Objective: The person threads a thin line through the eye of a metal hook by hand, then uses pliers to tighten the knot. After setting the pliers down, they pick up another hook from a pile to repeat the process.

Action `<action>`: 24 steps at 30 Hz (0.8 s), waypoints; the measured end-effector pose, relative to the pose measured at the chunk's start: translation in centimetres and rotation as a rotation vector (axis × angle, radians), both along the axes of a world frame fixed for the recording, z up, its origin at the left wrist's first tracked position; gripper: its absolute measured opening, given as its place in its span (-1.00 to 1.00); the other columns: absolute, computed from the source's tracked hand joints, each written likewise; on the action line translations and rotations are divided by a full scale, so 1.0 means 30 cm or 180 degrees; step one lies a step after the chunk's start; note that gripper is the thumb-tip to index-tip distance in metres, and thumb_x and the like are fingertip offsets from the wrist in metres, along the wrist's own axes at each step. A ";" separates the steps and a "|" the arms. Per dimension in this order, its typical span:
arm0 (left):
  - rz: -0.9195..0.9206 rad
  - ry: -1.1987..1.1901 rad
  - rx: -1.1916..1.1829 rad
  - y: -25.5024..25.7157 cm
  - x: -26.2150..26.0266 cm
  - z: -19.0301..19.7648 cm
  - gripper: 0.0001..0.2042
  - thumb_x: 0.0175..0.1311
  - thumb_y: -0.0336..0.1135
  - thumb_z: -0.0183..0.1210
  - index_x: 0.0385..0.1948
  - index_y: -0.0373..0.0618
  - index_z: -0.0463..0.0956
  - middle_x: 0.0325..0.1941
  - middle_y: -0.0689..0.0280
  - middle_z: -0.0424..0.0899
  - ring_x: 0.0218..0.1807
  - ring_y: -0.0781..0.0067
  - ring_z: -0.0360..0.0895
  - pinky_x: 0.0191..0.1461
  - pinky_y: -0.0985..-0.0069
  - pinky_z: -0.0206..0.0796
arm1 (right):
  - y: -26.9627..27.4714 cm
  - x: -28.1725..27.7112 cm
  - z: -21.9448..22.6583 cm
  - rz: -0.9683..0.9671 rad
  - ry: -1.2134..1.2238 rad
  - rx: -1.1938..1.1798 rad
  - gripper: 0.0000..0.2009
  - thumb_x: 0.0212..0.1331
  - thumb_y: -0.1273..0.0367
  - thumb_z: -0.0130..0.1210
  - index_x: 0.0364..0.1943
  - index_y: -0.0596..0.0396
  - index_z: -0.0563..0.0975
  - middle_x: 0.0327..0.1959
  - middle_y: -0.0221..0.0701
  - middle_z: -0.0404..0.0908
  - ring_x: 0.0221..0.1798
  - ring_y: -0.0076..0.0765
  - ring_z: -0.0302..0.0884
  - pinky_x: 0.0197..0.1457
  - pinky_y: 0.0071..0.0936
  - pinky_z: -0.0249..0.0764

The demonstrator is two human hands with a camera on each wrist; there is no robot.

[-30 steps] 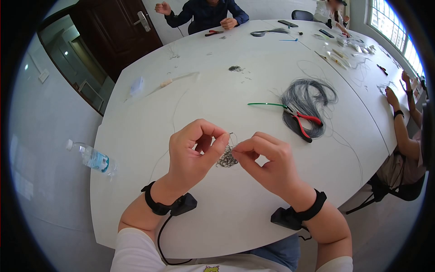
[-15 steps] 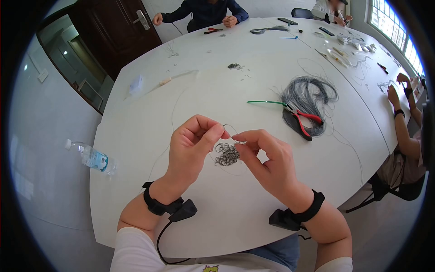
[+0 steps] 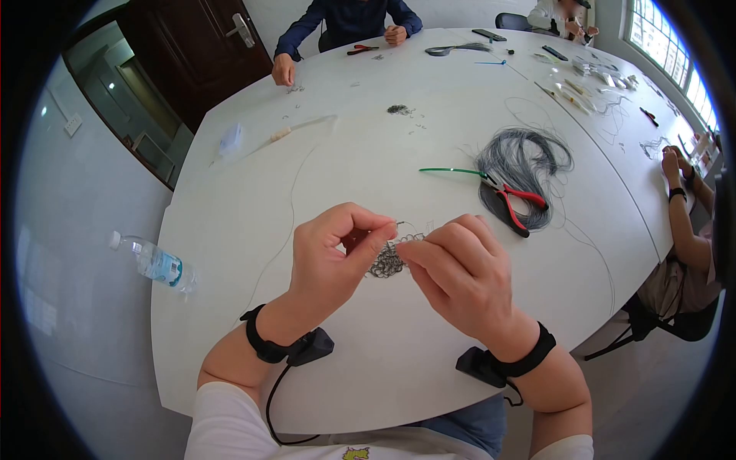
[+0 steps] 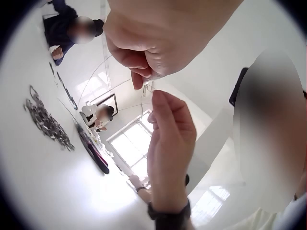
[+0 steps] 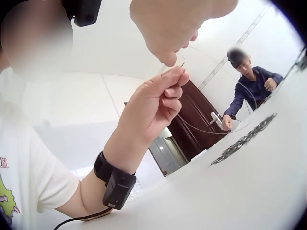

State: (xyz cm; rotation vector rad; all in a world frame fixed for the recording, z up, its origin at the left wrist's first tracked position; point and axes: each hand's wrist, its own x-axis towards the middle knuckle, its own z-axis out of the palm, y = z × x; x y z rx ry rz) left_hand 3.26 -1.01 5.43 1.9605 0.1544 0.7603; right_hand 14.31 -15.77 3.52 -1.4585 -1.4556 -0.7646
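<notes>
Head view, left hand (image 3: 330, 249) fingers pinching a thin dark-tipped strand (image 3: 402, 222), right hand (image 3: 464, 276) fingers bunched, hold unclear

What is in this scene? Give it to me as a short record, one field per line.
Left hand: the left hand pinches a thin strand
Right hand: the right hand has its fingertips drawn together; too fine to tell what they hold
Below hands: pile of small dark loops
Tool: pliers with red and black handles, lying on a bundle of grey strands
Beside tool: green strip
Left edge of table: clear plastic bottle
</notes>
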 end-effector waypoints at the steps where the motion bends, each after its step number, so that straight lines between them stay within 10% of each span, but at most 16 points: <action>1: 0.0119 0.0069 0.0866 0.001 -0.003 0.005 -0.95 0.25 -0.53 0.29 -0.34 -0.21 0.60 -0.42 0.33 0.69 -0.43 0.64 0.56 -0.40 0.64 0.38 | -0.006 0.007 0.007 -0.0001 0.0004 -0.0001 -0.79 -0.18 0.54 0.30 -0.37 0.03 0.59 -0.41 -0.49 0.42 -0.36 -0.37 0.41 -0.30 -0.43 0.34; 7: 0.0000 -0.0535 0.2110 -0.004 0.015 0.003 -0.87 0.08 -0.55 0.37 -0.41 -0.15 0.58 -0.49 0.29 0.64 -0.52 0.37 0.53 -0.50 0.54 0.33 | -0.019 0.046 0.036 -0.0012 -0.0013 0.0049 -0.77 -0.17 0.54 0.29 -0.34 0.05 0.61 -0.40 -0.50 0.44 -0.36 -0.37 0.41 -0.27 -0.45 0.35; 24: -0.0199 -0.0901 0.2493 0.004 0.015 -0.007 -0.81 0.00 -0.55 0.43 -0.43 -0.11 0.58 -0.49 0.38 0.66 -0.58 0.49 0.44 -0.54 0.60 0.21 | 0.004 0.054 -0.004 0.0677 0.2017 -0.0114 -0.91 0.04 0.55 0.35 -0.37 0.13 0.68 -0.43 -0.43 0.53 -0.42 -0.50 0.54 -0.36 -0.58 0.46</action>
